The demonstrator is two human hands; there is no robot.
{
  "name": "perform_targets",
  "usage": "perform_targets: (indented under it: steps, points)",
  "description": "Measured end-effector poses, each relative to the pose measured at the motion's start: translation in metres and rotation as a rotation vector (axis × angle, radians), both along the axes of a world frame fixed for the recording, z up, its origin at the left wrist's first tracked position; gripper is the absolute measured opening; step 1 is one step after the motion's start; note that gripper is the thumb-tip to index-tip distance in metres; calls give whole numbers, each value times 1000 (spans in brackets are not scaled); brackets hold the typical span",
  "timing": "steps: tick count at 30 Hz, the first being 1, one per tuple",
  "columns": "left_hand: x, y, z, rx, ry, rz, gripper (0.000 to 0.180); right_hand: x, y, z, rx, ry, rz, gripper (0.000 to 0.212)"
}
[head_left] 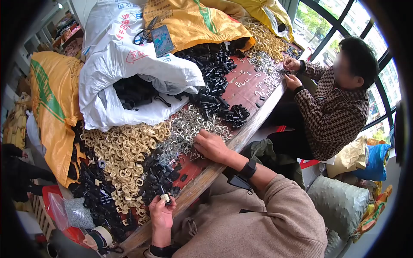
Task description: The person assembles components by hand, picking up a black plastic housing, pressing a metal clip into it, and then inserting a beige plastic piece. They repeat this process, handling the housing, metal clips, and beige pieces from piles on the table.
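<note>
My left hand [161, 216] pinches a small black plastic part with a cream piece [165, 197] on it, just above the table's front edge. Farther right, my right hand [212, 146] reaches into a heap of silver U-shaped metal pieces [183, 125]. Its fingers are curled down among them, and what they hold, if anything, is hidden. Cream U-shaped plastic pieces [124, 150] are piled between my hands and the far sacks. Small black plastic parts [161, 174] and tiny clear-grey bits [168, 151] lie between the two hands.
A white sack [101, 94] of black parts gapes open beyond the heaps. Orange sacks [53, 94], scissors [145, 31] and a phone [162, 41] are nearby. At the right, another person [335, 99] handles small pieces at the wooden table edge [254, 127]. Tape rolls [102, 236] sit near left.
</note>
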State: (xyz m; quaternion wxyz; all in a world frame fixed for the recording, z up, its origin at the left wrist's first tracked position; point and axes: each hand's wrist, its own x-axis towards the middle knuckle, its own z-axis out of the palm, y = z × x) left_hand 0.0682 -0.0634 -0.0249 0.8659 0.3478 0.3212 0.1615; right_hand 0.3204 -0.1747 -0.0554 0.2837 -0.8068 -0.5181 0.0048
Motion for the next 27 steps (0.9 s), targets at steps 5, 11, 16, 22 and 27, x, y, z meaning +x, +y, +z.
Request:
perform_targets:
  steps: [5, 11, 16, 22, 27]
  points:
    - [2, 5, -2, -30, -16, -2, 24, 4, 13, 7, 52, -49, -89, 15]
    - [1, 2, -2, -53, -18, -13, 24, 5, 15, -6, -58, -125, -53, 16]
    - [2, -3, 0, -45, 5, -18, 29, 3, 9, -5, 22, -116, 20, 13]
    - [-6, -4, -5, -71, -12, -17, 21, 2, 6, 10, 51, -2, 34, 8]
    - [-10, 1, -6, -68, -12, -20, 28, 11, 27, 22, 22, 146, 79, 11]
